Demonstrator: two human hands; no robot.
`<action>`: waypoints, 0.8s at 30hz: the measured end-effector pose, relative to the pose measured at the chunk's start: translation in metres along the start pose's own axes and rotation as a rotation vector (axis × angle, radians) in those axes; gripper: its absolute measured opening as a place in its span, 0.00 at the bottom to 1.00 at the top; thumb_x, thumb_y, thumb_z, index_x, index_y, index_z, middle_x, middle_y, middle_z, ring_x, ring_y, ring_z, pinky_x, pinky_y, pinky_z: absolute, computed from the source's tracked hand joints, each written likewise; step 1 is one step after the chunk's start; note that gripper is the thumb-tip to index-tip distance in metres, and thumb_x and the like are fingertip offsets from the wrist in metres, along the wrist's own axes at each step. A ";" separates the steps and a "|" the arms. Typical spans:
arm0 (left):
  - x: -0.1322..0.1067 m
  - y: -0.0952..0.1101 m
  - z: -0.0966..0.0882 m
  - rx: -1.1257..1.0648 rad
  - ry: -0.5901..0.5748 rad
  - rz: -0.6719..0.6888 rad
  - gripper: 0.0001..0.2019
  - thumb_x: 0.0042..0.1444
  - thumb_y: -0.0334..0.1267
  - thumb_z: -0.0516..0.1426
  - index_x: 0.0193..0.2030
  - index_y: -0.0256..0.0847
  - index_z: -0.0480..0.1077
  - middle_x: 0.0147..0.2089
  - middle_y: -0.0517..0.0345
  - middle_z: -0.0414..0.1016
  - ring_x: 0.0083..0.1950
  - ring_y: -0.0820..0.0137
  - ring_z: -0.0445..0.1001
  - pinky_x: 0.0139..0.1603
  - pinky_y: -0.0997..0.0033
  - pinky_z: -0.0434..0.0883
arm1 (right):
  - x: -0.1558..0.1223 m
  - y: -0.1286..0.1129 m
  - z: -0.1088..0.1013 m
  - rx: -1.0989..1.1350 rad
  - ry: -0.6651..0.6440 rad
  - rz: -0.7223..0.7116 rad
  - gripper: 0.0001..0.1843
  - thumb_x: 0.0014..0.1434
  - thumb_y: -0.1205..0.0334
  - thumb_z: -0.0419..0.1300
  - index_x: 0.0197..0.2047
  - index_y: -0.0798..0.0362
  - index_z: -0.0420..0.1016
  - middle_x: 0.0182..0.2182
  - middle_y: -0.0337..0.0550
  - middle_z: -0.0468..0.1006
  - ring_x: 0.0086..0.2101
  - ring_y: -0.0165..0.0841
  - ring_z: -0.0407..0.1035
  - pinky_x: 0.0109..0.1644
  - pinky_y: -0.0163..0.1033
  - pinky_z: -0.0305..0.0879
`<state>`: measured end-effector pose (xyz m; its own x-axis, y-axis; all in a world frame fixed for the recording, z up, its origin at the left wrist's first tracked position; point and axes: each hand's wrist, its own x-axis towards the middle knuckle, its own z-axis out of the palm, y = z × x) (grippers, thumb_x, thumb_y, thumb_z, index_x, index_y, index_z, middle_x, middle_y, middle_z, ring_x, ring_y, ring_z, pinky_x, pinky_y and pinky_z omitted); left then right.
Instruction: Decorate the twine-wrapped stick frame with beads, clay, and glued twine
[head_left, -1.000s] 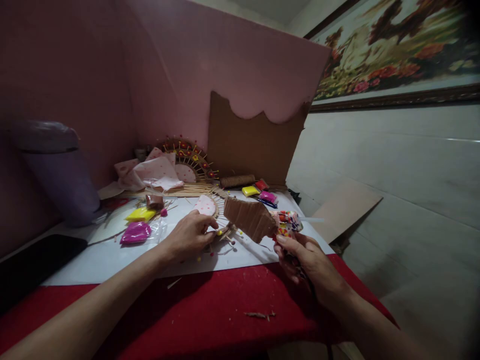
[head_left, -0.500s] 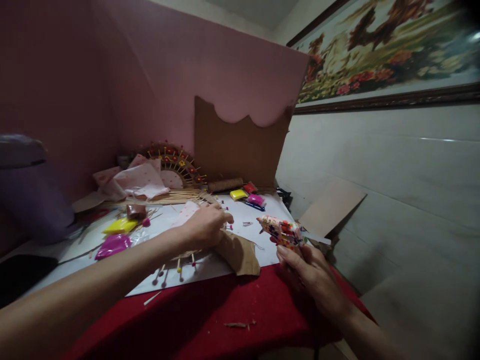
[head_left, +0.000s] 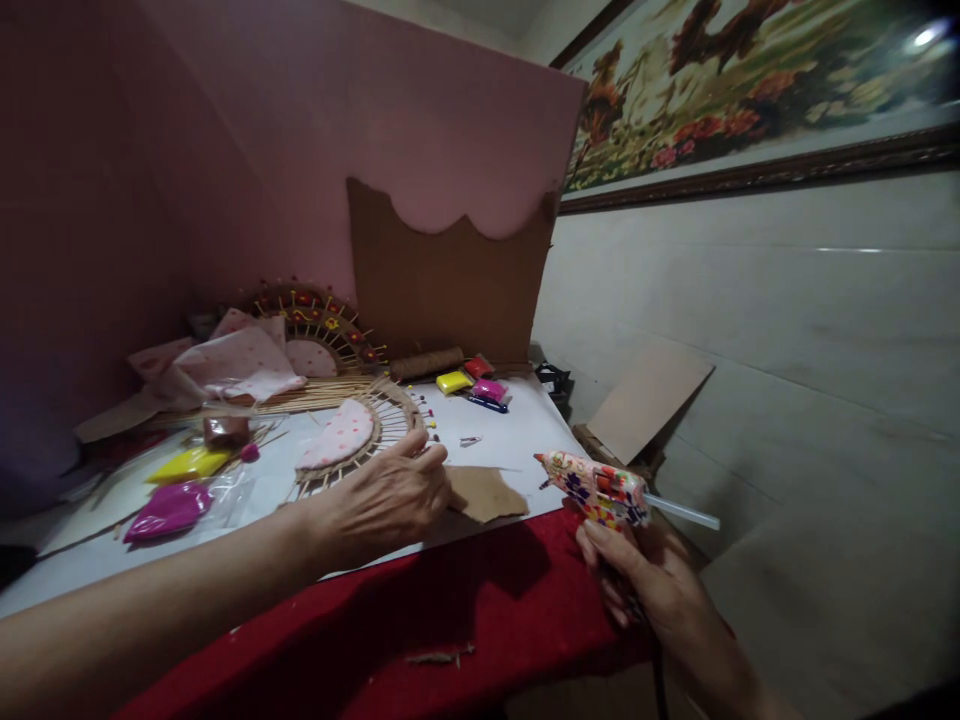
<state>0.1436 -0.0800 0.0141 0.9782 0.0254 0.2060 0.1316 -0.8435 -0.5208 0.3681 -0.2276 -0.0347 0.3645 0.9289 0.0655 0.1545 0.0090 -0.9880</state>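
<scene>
My right hand (head_left: 654,585) is closed round the handle of a floral-patterned glue gun (head_left: 596,487), its nozzle pointing left and a clear glue stick jutting out behind. My left hand (head_left: 386,497) rests on the white sheet (head_left: 495,440), fingers together on the edge of a round stick-and-rope craft (head_left: 367,432) with a pink dotted fabric centre. A brown cardboard piece (head_left: 484,492) lies flat just right of that hand. Whether the fingers pinch the craft is unclear.
A tall cardboard panel (head_left: 446,290) with pink top stands at the back. A finished beaded fan (head_left: 315,325), pink fabric (head_left: 232,365), twine spool (head_left: 426,363), clay packets yellow (head_left: 187,464) and magenta (head_left: 169,508), and small clay blocks (head_left: 480,385) lie about. Red cloth (head_left: 465,610) covers the front.
The left hand laid the craft and cardboard piece down flat on the sheet. The right hand kept the glue gun, now lower and further right. The camera turned right.
</scene>
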 end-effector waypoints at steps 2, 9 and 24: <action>0.016 -0.007 0.001 0.019 0.056 -0.020 0.11 0.59 0.26 0.48 0.44 0.37 0.67 0.34 0.50 0.71 0.38 0.62 0.63 0.44 0.60 0.57 | -0.005 -0.001 -0.001 0.016 0.076 -0.018 0.22 0.53 0.43 0.58 0.23 0.53 0.64 0.15 0.33 0.59 0.16 0.24 0.53 0.19 0.32 0.53; 0.072 -0.032 0.059 0.019 0.073 -0.067 0.17 0.60 0.26 0.46 0.55 0.36 0.64 0.40 0.46 0.73 0.44 0.62 0.65 0.45 0.63 0.58 | -0.018 0.001 -0.006 0.038 0.168 -0.051 0.22 0.52 0.43 0.59 0.21 0.53 0.67 0.13 0.34 0.59 0.15 0.26 0.54 0.17 0.32 0.52; -0.043 -0.042 0.017 -0.396 0.051 -0.788 0.10 0.55 0.35 0.52 0.40 0.39 0.72 0.31 0.55 0.69 0.32 0.68 0.66 0.35 0.69 0.62 | 0.005 -0.021 0.052 0.074 -0.356 0.135 0.22 0.54 0.43 0.57 0.21 0.53 0.62 0.10 0.27 0.53 0.11 0.20 0.46 0.14 0.29 0.42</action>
<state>0.0986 -0.0367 0.0132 0.6166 0.6621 0.4259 0.6903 -0.7148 0.1120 0.3188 -0.2041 -0.0213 0.0335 0.9938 -0.1057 0.0556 -0.1074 -0.9927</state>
